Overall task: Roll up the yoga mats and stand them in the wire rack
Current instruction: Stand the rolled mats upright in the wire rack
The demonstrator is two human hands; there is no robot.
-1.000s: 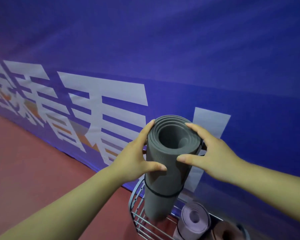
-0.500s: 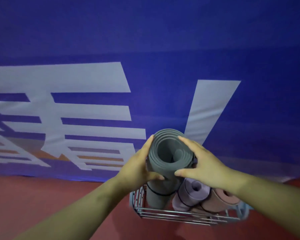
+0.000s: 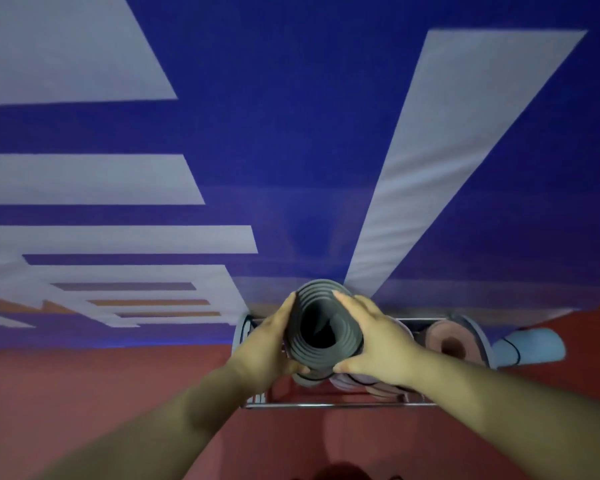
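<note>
Compared with half a second ago, the view now looks straight down the hollow core of the grey mat (image 3: 309, 355), which stands upright at the left end of the wire rack (image 3: 340, 405). A light blue roll (image 3: 530, 348) has come into view just past the rack's right end. The left hand (image 3: 267, 344) and right hand (image 3: 378, 344) remain curled around the mat's top from either side. Its lower end is hidden. A purple roll (image 3: 343, 381) is mostly covered by the right hand, and a pink roll (image 3: 447, 341) stands further right. Blur softens the wires. The floor (image 3: 84, 393) is red, with a blue banner (image 3: 291, 168) bearing white lettering behind.
</note>
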